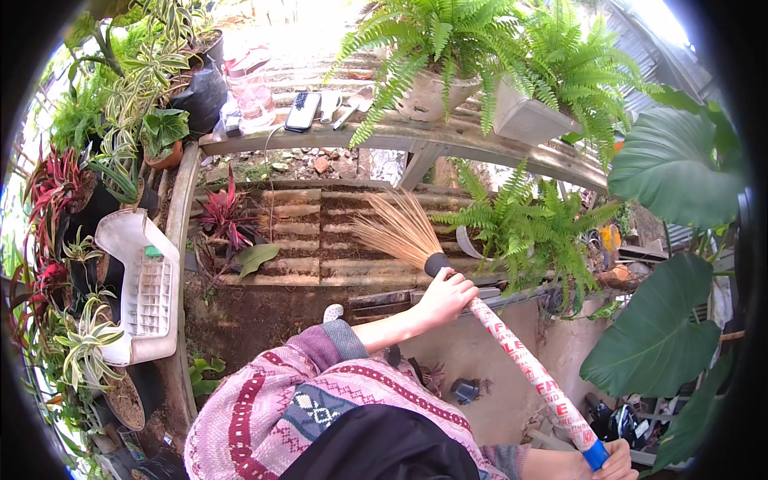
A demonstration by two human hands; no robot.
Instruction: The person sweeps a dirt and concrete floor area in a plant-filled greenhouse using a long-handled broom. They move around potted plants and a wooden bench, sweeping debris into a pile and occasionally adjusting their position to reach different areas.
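A stick broom (521, 355) slants across the view, its bundle of thin tan bristles (401, 231) pointing up and to the left. Just behind the dark collar of the bristles, my left hand (445, 295) is closed around the handle. My right hand (617, 462) grips the far end at the lower right, by a blue band. White tape with red print wraps the handle between them. Beneath the bristles is a lower shelf of corrugated sheet (294, 240), strewn with dark debris; whether they touch it I cannot tell.
A potted fern (522, 231) stands right of the bristles, a red-leaved plant (228, 219) left. On the upper shelf are a phone (303, 111), a pink-tinted container (249, 90) and larger ferns (444, 42). A white plastic crate (147, 294) stands left; broad leaves (654, 324) hang right.
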